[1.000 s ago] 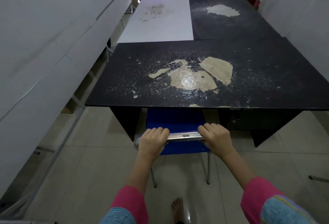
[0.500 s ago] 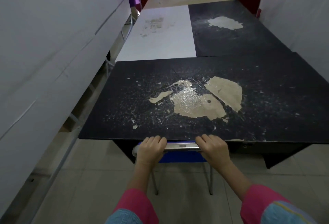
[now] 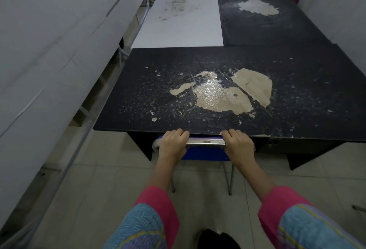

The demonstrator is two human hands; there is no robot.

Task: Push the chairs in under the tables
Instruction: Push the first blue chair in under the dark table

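Up close, left hand (image 3: 172, 144) and right hand (image 3: 238, 145) clasp the chair (image 3: 206, 152) rail beneath the peeling black table (image 3: 297, 98).

chair (image 3: 206, 150) | slid further under black table (image 3: 138, 98) (seat now hidden) | top rail at edge

Pink-cuffed sleeves (image 3: 156, 205) with blue patterned fabric above, bare hands (image 3: 173, 144).

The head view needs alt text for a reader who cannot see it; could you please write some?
Both hands, left and right, grip the metal top rail of a blue chair pushed against the edge of a worn black table.
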